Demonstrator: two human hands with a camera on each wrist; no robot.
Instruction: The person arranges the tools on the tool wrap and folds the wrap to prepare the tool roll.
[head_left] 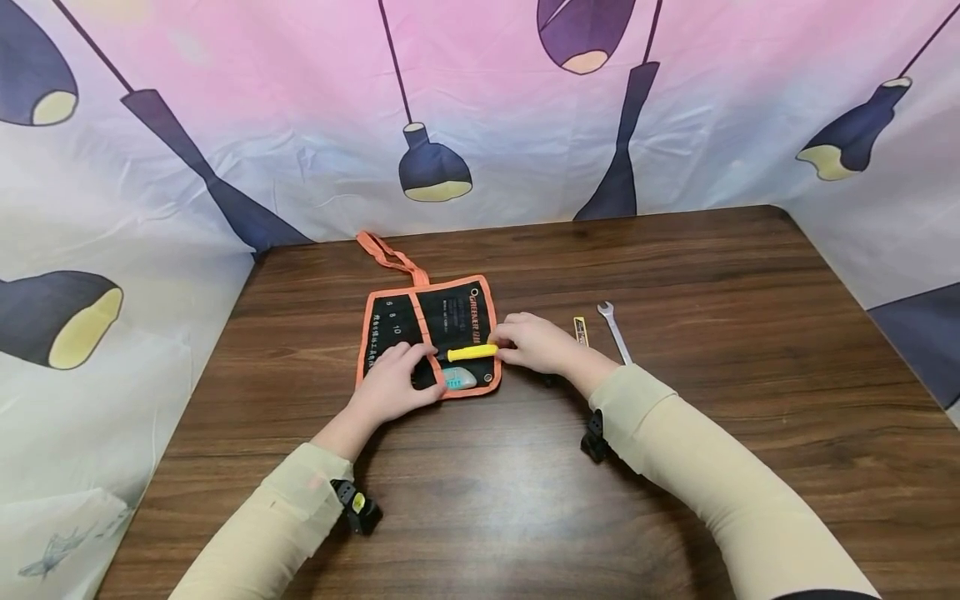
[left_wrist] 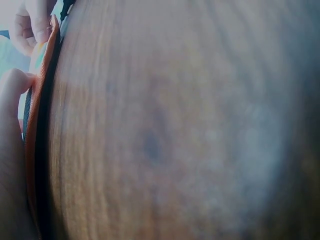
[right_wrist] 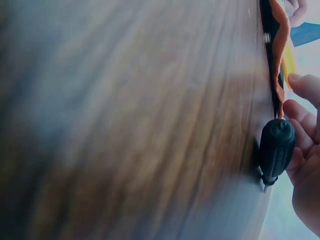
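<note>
A black tool pouch (head_left: 457, 312) with orange edging lies on the table. Across its right part lies a yellow-handled tool (head_left: 472, 352), its dark end running under the pouch's orange middle band. My right hand (head_left: 534, 342) pinches the outer end of the yellow handle between thumb and fingers. My left hand (head_left: 393, 379) grips the pouch at that band, thumb at the lower edge and fingertips near the tool's dark end. Just below the handle sits a pale grey piece with teal marks (head_left: 459, 379). In the right wrist view a black-handled screwdriver (right_wrist: 276, 148) lies beside my right fingers.
A wrench (head_left: 615, 332) lies to the right, behind my right forearm. Next to it is a small yellow-and-black item (head_left: 581, 331), partly hidden by the arm. The pouch's orange strap (head_left: 390, 254) stretches toward the back edge of the wooden table (head_left: 510, 500), where a printed cloth (head_left: 337, 167) hangs.
</note>
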